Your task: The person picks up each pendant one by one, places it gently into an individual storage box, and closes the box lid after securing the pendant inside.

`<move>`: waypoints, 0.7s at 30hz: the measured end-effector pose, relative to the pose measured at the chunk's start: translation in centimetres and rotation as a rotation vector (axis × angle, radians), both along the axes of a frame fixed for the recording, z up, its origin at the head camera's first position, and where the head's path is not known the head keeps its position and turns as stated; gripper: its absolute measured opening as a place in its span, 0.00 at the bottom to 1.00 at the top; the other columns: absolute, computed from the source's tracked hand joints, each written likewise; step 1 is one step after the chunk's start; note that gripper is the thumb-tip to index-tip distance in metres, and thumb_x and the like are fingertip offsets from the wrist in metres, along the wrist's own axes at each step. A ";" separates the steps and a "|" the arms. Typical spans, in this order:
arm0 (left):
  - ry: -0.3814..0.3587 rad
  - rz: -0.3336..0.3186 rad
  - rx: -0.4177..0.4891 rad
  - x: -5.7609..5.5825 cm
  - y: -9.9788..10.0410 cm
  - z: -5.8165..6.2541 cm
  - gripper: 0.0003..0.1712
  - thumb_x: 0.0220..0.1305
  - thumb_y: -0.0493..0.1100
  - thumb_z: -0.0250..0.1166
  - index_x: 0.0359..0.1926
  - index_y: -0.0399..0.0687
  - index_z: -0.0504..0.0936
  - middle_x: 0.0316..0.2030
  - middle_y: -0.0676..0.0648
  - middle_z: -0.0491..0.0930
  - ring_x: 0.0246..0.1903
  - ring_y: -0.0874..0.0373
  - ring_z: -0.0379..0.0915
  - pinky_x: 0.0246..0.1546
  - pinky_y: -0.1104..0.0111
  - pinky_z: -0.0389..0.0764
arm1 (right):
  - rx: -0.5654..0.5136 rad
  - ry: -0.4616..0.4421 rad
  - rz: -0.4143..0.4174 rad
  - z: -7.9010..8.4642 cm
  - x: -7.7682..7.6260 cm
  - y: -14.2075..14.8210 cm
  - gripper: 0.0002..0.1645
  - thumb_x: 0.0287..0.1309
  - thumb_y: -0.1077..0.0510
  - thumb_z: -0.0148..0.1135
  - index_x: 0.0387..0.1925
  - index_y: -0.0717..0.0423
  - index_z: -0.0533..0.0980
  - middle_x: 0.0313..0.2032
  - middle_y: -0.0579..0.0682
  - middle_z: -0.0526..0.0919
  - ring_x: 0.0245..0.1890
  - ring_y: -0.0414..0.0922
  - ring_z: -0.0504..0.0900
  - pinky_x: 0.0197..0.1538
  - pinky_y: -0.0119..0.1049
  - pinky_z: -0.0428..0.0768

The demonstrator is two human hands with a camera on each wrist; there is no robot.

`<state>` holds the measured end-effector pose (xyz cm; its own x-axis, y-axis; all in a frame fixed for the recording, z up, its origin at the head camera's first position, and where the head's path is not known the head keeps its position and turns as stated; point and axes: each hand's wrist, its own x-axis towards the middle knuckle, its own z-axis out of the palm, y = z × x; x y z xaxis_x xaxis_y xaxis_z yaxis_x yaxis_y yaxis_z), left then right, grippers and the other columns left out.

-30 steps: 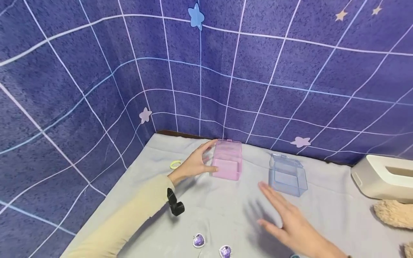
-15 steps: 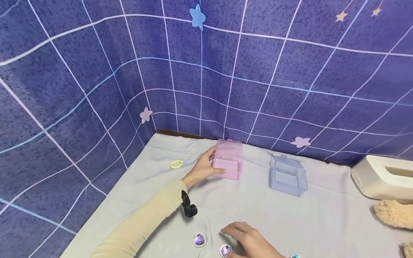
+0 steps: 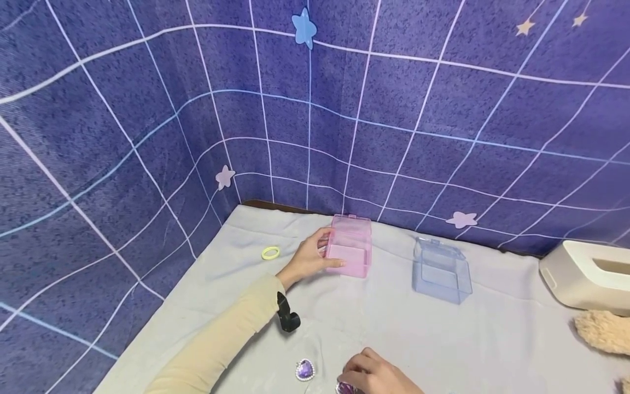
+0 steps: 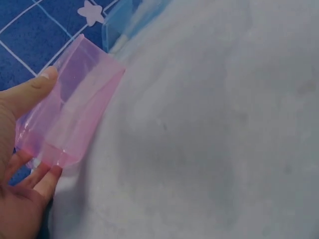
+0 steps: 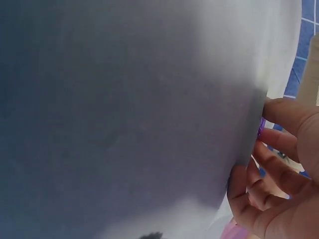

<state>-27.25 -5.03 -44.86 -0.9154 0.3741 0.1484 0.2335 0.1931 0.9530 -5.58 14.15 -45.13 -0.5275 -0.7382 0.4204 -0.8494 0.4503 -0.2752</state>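
Note:
A pink see-through plastic box (image 3: 350, 261) stands with its lid up near the back edge of the table. My left hand (image 3: 309, 258) grips its left side, thumb at the front and fingers behind; the left wrist view shows the thumb and fingertips on the box wall (image 4: 92, 107). At the bottom of the head view my right hand (image 3: 376, 375) pinches a purple gem (image 3: 345, 388) with its fingertips, mostly covered by them. To its left lies a purple heart-shaped gem (image 3: 305, 370) with a pearly rim.
A blue see-through box (image 3: 440, 276) with raised lid stands right of the pink one. A yellow ring (image 3: 270, 253) lies left of my left hand. On the right are a white container (image 3: 585, 279) with a slot and something fluffy and tan (image 3: 602, 331). A patterned curtain (image 3: 394, 109) hangs behind.
My right hand has come down and left from beside the blue box to the purple gem, its fingers closing on it. My left hand has shifted slightly right, its thumb further across the pink box.

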 end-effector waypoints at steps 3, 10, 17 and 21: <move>0.018 0.011 -0.032 -0.1 -0.1 0.0 0.50 0.41 0.36 0.80 0.66 0.39 0.65 0.65 0.38 0.68 0.62 0.43 0.69 0.61 0.60 0.76 | -0.009 -0.013 0.008 0.1 0.0 0.0 0.14 0.60 0.43 0.62 0.34 0.48 0.83 0.33 0.38 0.80 0.36 0.30 0.74 0.37 0.10 0.70; 0.043 0.008 -0.075 -0.3 -0.1 0.0 0.49 0.41 0.39 0.80 0.65 0.42 0.66 0.62 0.39 0.71 0.61 0.44 0.70 0.63 0.57 0.73 | -0.060 0.045 0.064 0.6 -0.5 0.3 0.11 0.47 0.56 0.73 0.34 0.48 0.81 0.34 0.39 0.79 0.37 0.31 0.75 0.39 0.11 0.72; 0.049 0.009 -0.084 -0.3 -0.5 0.1 0.48 0.40 0.39 0.81 0.64 0.43 0.68 0.61 0.39 0.73 0.60 0.44 0.72 0.62 0.56 0.74 | -0.084 0.106 0.061 2.9 -1.4 0.9 0.12 0.49 0.56 0.73 0.37 0.49 0.80 0.38 0.40 0.79 0.39 0.34 0.78 0.43 0.18 0.77; 0.050 0.008 -0.087 -0.3 -0.5 0.2 0.47 0.39 0.40 0.81 0.63 0.43 0.69 0.58 0.39 0.75 0.58 0.45 0.74 0.60 0.57 0.76 | -0.148 0.080 0.004 4.4 -2.0 1.2 0.14 0.46 0.59 0.74 0.37 0.48 0.80 0.38 0.40 0.79 0.39 0.34 0.79 0.45 0.19 0.77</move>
